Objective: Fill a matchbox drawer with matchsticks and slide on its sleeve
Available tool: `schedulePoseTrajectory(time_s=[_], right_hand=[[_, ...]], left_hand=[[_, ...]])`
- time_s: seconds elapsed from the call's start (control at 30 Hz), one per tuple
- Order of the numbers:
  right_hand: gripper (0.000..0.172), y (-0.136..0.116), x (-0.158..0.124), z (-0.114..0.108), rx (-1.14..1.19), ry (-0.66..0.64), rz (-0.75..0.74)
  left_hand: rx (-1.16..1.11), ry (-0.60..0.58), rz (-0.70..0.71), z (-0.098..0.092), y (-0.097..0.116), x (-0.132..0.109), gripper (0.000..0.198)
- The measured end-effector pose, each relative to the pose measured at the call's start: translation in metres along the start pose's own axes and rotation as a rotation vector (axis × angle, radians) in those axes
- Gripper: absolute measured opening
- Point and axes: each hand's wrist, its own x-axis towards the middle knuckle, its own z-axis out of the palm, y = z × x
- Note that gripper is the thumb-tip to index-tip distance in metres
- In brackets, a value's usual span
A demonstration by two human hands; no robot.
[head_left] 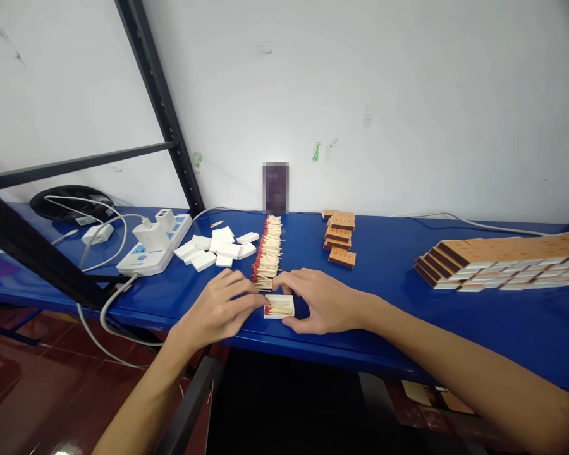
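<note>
A small white matchbox tray (pixel 287 300) lies near the table's front edge, with several red-tipped matches (pixel 279 310) inside it. My right hand (pixel 315 300) curves round the tray's right end, the thumb at its near edge and the fingers by its far edge. From the left comes my left hand (pixel 225 305), fingers bent and closed, tips at the tray's left end; anything between them is too small to make out. Just beyond both hands runs a long row of loose matches (pixel 269 249), red heads to the left.
White matchbox trays (pixel 227 250) lie heaped at left, beside a power strip (pixel 154 253) with cables. Orange-brown matchboxes (pixel 342 256) are stacked behind my right hand. A long stack of matchboxes (pixel 502 259) stands at right. A black shelf post (pixel 159 88) rises at left.
</note>
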Motion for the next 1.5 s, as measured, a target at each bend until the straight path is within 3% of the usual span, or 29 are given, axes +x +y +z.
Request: schedulePoseTrajectory(time_s=[0.1,0.33,0.47,1.07,1.3,1.5], right_hand=[[0.042,0.0,0.0,0.0,0.003,-0.005,0.002],[0.045,0.0,-0.001,0.0,0.004,-0.008,0.008],[0.044,0.001,-0.001,0.0,0.018,-0.008,0.005],[0.043,0.0,-0.001,-0.002,0.005,-0.021,0.007],[0.076,0.002,-0.001,0.004,0.031,-0.012,0.048],[0.077,0.002,0.0,0.005,0.052,-0.012,0.045]], left_hand=[[0.089,0.001,0.01,0.004,0.001,0.0,0.02],[0.054,-0.043,-0.352,0.008,0.001,0.002,0.021],[0.022,-0.082,-0.46,0.008,0.001,0.005,0.015],[-0.149,-0.131,-0.527,0.006,0.0,0.005,0.012],[-0.235,-0.122,-0.396,0.005,0.004,0.007,0.015],[-0.373,-0.156,-0.446,0.004,0.009,0.02,0.014]])
